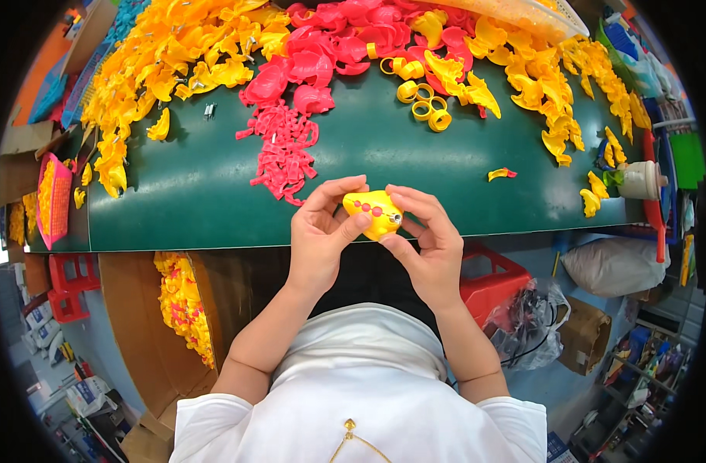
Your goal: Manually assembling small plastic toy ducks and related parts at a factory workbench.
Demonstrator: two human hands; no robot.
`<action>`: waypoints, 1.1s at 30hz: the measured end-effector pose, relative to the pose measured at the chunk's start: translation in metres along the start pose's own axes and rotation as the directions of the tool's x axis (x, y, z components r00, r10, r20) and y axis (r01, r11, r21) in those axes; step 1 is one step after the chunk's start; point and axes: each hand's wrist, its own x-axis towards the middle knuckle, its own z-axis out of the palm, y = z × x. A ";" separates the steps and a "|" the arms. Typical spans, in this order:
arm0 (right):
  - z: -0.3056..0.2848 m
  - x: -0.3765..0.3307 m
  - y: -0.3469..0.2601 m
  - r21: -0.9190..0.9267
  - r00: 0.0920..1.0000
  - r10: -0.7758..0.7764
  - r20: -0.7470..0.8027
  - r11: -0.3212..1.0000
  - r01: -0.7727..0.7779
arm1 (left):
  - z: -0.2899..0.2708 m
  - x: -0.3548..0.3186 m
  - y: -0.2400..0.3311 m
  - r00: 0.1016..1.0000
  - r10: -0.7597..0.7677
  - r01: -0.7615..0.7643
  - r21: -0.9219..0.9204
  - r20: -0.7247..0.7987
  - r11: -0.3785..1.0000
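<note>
Close to the near edge of the green table, my left hand and my right hand hold a small rounded yellow plastic toy piece between them. Red round dots run in a row across its side, and a small metal-looking part shows at its right end. My left fingers and thumb grip its left side. At its right end, my right thumb and fingers close around it. Just beyond my left hand lies a heap of small pink plastic strips.
Yellow plastic shells cover the far left, pink shells the far middle. Yellow rings lie near more yellow pieces. Below the edge stand a cardboard box of yellow parts and a red stool. A white container stands right.
</note>
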 end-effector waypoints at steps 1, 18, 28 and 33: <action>0.001 -0.001 -0.001 0.042 1.000 0.017 0.003 0.999 -0.017 | -0.002 0.000 -0.002 1.000 0.024 -0.025 0.030 0.012 0.999; -0.010 0.004 0.012 -0.087 0.983 0.006 0.182 0.996 0.010 | 0.002 0.009 -0.011 0.962 0.221 -0.265 0.341 0.162 0.902; -0.065 0.011 0.009 0.597 0.958 0.241 -0.157 0.796 -0.102 | 0.046 0.109 0.005 0.795 0.266 -0.575 0.817 0.545 0.046; -0.064 0.016 0.009 0.674 0.964 0.221 -0.145 0.735 -0.067 | 0.048 0.138 -0.015 0.781 0.251 -0.549 0.821 0.571 -0.160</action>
